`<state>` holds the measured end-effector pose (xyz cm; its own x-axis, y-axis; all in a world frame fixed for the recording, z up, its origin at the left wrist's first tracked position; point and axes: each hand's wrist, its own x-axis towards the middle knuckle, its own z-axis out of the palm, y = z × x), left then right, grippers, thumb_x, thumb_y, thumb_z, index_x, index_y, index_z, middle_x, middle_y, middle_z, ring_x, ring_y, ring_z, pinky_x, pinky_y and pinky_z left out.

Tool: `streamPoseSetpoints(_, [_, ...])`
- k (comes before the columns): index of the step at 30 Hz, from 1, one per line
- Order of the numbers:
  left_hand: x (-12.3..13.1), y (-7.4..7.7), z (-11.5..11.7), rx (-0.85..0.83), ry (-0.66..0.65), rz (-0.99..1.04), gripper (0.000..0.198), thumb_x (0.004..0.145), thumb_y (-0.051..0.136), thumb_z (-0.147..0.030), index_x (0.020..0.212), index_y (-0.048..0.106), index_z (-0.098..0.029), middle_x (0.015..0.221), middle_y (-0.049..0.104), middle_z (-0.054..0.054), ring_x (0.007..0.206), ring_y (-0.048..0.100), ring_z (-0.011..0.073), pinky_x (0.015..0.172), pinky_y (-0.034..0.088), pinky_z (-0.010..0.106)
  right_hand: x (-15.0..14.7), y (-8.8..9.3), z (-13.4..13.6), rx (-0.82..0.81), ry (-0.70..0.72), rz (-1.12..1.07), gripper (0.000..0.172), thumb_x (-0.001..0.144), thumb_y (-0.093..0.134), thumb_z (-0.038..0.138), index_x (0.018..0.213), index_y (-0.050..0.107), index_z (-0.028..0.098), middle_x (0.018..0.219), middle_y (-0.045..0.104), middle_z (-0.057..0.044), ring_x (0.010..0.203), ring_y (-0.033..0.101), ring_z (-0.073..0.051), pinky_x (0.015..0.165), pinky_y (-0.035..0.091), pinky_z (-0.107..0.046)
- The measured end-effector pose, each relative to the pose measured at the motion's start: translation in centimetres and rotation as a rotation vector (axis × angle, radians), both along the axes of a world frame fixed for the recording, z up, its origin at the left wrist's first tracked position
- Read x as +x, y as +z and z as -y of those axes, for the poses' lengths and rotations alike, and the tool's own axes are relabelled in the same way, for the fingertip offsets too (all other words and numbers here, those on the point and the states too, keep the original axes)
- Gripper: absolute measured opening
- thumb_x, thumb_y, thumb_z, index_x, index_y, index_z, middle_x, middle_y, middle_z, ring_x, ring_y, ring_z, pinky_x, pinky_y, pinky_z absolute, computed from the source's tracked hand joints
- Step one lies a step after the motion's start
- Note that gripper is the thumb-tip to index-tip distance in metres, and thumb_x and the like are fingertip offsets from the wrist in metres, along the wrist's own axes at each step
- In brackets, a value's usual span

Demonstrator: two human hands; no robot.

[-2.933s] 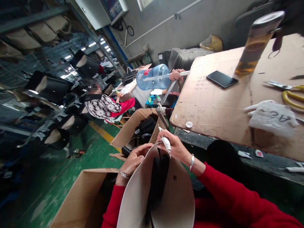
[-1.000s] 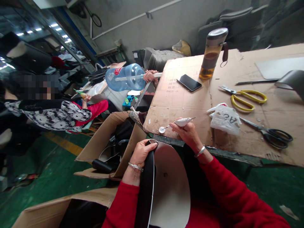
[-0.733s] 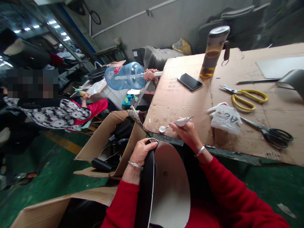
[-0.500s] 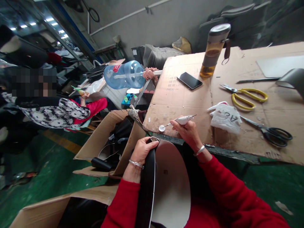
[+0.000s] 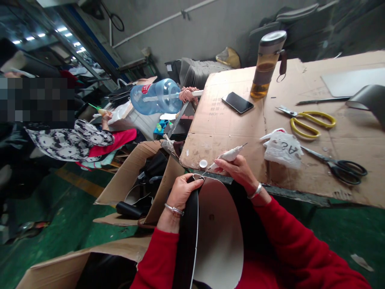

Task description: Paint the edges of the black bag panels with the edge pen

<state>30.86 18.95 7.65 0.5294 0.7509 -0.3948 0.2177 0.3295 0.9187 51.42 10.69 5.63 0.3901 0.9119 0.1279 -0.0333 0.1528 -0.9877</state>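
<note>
My left hand [image 5: 184,190] is closed on the top edge of a curved sheet piece [image 5: 221,233], black on one face and pale on the other, with a white line along its rim. In my right hand [image 5: 239,170] is a thin-tipped tool [image 5: 231,154] with a white wrapped handle. Its fine tip points down to the sheet's top edge, close by my left thumb; whether it touches there I cannot tell. Just beyond the tip, a small round white cap [image 5: 203,163] sits at the corner of the cardboard-covered table [image 5: 222,132].
On the table are yellow-handled scissors [image 5: 313,123], black-handled scissors [image 5: 345,170], a plastic bag [image 5: 284,150], a phone [image 5: 237,102] and a tea bottle [image 5: 267,66]. Open cardboard boxes [image 5: 120,184] stand left of my arm. A large blue water jug [image 5: 156,96] and a seated person [image 5: 90,138] are farther left.
My right hand has brought the tool's tip from the white cap down to the sheet's top edge. My left hand keeps its hold; the view has shifted slightly.
</note>
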Motion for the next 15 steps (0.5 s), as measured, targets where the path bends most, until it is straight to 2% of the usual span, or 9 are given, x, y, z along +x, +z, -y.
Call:
streamPoseSetpoints(8, [0.2,0.6,0.6,-0.045,0.022,0.032,0.029,0.060,0.092,-0.029,0.080,0.080,-0.013,0.073,0.076,0.003,0.061,0.063,0.0124,0.060,0.048,0.020,-0.1,-0.5,-0.3,0.007,0.045,0.045,0.034,0.088,0.073,0.048,0.077,0.072,0.016,0.070,0.072,-0.003,0.063,0.066,-0.018,0.058,0.050,-0.026])
streamPoseSetpoints(15, [0.3,0.1,0.5,-0.035,0.036,0.079,0.029,0.062,0.091,-0.032,0.079,0.079,-0.012,0.071,0.073,0.003,0.061,0.060,0.0118,0.060,0.046,0.021,0.6,-0.7,0.9,-0.059,0.063,0.078,0.040,0.088,0.072,0.053,0.075,0.072,0.015,0.071,0.073,-0.006,0.065,0.068,-0.021,0.058,0.052,-0.028])
